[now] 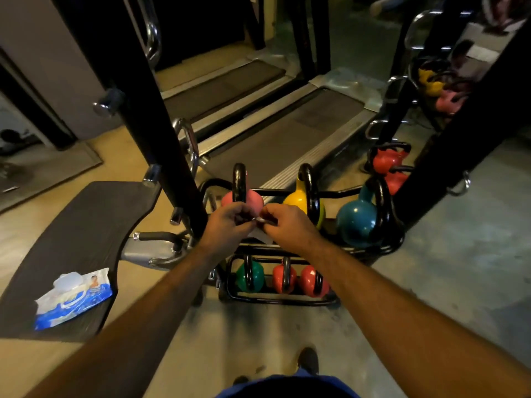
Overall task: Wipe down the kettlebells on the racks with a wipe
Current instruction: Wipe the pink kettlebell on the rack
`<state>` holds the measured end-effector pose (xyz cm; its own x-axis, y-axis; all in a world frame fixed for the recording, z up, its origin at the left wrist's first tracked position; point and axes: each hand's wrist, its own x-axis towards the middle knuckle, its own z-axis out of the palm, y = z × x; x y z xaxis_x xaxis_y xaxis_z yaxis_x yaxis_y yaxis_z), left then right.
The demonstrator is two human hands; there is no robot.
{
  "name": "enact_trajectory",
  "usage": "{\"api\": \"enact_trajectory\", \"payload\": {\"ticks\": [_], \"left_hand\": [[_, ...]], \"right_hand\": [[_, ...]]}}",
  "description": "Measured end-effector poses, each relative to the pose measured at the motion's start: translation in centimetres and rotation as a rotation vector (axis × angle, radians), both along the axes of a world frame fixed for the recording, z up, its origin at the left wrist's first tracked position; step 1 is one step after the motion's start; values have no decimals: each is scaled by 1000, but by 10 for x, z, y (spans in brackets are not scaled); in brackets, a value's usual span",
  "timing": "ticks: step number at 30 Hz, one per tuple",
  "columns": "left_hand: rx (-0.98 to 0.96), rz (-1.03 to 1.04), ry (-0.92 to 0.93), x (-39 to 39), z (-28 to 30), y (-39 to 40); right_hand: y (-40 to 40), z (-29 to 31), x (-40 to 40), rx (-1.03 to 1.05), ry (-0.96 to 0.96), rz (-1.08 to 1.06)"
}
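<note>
My left hand (230,222) and my right hand (287,225) meet in front of the black kettlebell rack (281,301), both pinching a white wipe (263,235) that hangs between them. On the top shelf behind my hands stand a pink kettlebell (254,199), a yellow kettlebell (298,198) and a teal kettlebell (357,218). The lower shelf holds a green kettlebell (251,278) and two red kettlebells (283,278), (311,281).
A blue-and-white wipe packet (74,297) lies on a dark bench pad (86,231) at the left. A black machine post (161,124) rises beside the rack. Treadmills (287,139) lie behind. A second rack at the right holds red (386,162) and yellow kettlebells (429,80).
</note>
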<state>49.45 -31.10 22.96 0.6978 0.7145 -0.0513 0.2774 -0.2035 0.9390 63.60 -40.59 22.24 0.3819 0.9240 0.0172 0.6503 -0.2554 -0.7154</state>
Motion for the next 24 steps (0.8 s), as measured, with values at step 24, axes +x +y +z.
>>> {"api": "enact_trajectory", "payload": {"ticks": [24], "left_hand": [[-400,164,124,68,-88,123]], "right_hand": [[150,-32,57,379,563,-466]]}}
